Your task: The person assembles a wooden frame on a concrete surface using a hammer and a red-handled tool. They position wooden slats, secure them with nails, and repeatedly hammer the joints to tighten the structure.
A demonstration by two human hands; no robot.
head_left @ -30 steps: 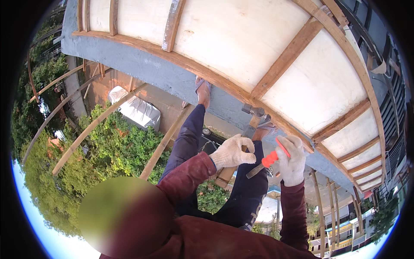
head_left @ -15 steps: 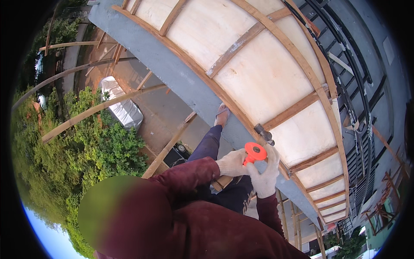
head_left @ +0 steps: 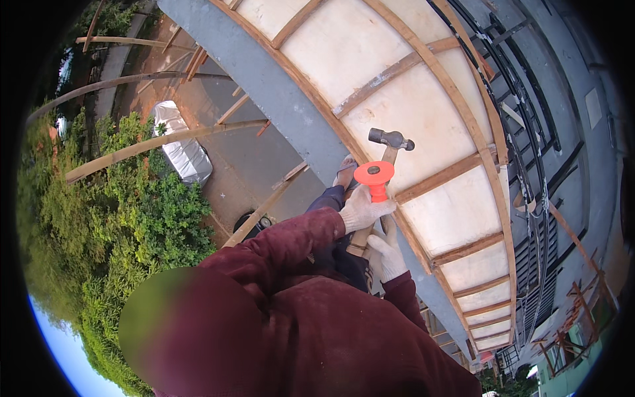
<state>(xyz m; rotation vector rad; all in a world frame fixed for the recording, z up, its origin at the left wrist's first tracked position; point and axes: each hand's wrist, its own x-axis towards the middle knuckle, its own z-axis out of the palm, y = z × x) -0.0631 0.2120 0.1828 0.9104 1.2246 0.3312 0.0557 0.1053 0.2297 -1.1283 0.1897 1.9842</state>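
Observation:
My gloved left hand point(head_left: 364, 208) is closed around the orange grip of a chisel with a round hand guard point(head_left: 374, 173); its dark striking end shows in the guard's middle, and its blade is hidden. A ball-peen hammer point(head_left: 391, 139) with a wooden handle stands up just beyond the guard. The handle runs down behind the guard and my left hand, which seems to hold it too. Lower down, my gloved right hand point(head_left: 387, 257) has thumb and forefinger apart beside a wooden piece, apparently the handle's lower end. Its other fingers are partly hidden.
Pale panels in a wooden frame point(head_left: 444, 177) curve along my right. A grey concrete ledge point(head_left: 264, 89) bears my sandalled foot point(head_left: 345, 171). Beyond its left side is a drop to the ground, with wooden poles point(head_left: 159, 142), trees and a white-covered vehicle point(head_left: 182, 145). Black cables point(head_left: 529, 132) run at far right.
My left hand, the chisel and the hammer have moved up and slightly left together, away from me. My right hand has dropped back from beside the guard to below my left hand.

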